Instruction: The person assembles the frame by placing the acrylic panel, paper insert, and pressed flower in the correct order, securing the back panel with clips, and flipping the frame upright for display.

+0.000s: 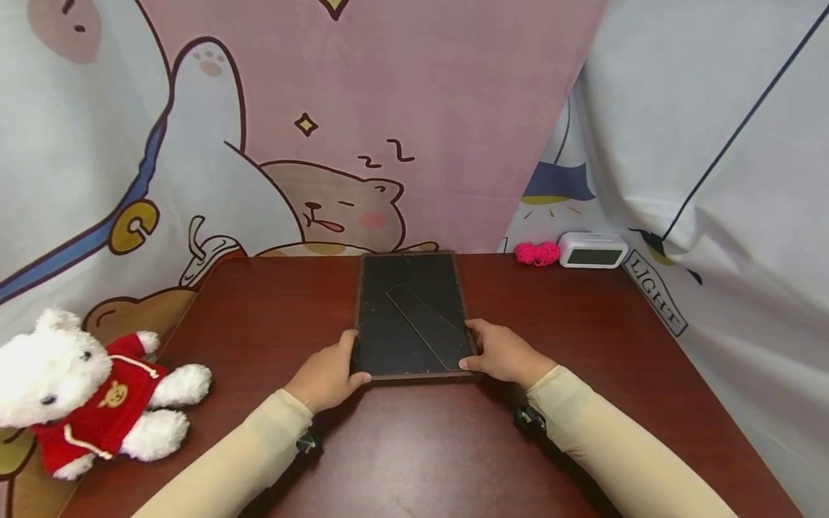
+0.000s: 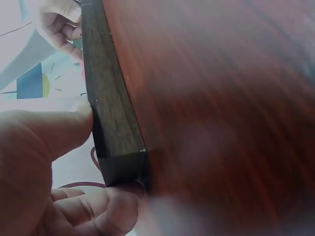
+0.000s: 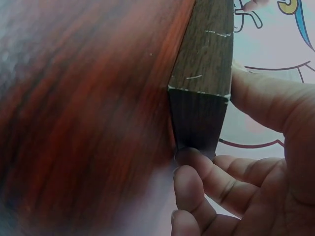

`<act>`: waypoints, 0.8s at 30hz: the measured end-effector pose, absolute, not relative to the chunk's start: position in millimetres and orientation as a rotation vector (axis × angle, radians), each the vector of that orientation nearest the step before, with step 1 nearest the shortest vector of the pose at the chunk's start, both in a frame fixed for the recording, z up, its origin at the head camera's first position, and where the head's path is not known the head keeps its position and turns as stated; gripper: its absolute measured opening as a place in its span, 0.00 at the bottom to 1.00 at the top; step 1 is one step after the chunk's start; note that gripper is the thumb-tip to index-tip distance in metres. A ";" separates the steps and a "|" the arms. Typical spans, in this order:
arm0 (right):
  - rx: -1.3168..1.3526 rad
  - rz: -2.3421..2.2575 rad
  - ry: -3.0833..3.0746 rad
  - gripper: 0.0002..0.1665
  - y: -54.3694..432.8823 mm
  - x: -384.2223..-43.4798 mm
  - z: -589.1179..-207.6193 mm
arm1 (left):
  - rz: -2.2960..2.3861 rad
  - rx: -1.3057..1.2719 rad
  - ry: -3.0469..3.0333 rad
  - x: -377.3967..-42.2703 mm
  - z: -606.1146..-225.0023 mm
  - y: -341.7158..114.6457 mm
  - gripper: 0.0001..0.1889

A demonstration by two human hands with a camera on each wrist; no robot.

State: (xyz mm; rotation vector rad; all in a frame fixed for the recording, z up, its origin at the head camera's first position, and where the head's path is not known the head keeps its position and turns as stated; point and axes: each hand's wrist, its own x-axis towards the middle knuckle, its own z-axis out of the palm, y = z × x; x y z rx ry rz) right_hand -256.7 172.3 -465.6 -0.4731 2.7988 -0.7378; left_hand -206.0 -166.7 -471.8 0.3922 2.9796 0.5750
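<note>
A dark picture frame (image 1: 382, 331) lies back side up on the reddish-brown table, its narrow support leg (image 1: 429, 329) folded slantwise against the backing. My left hand (image 1: 328, 370) grips the near left corner, thumb on top and fingers at the side. At the near right corner my right hand (image 1: 504, 352) holds the frame in the same way, its thumb over the edge by the leg's wide end. Both wrist views show the frame's wood-grained edge (image 2: 113, 93), with pale scuffs on the edge (image 3: 204, 59) in the right one.
A white plush bear (image 1: 106, 392) in a red top sits at the table's left. Pink yarn (image 1: 537, 253) and a white digital clock (image 1: 592, 250) stand at the back right. A printed cloth (image 1: 453, 129) hangs behind the table (image 1: 408, 446) and along its right side.
</note>
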 end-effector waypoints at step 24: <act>-0.480 -0.804 2.782 0.51 175.1 -256.0 -468.8 | 0.608 0.484 2.851 -214.3 -464.2 -173.4 0.38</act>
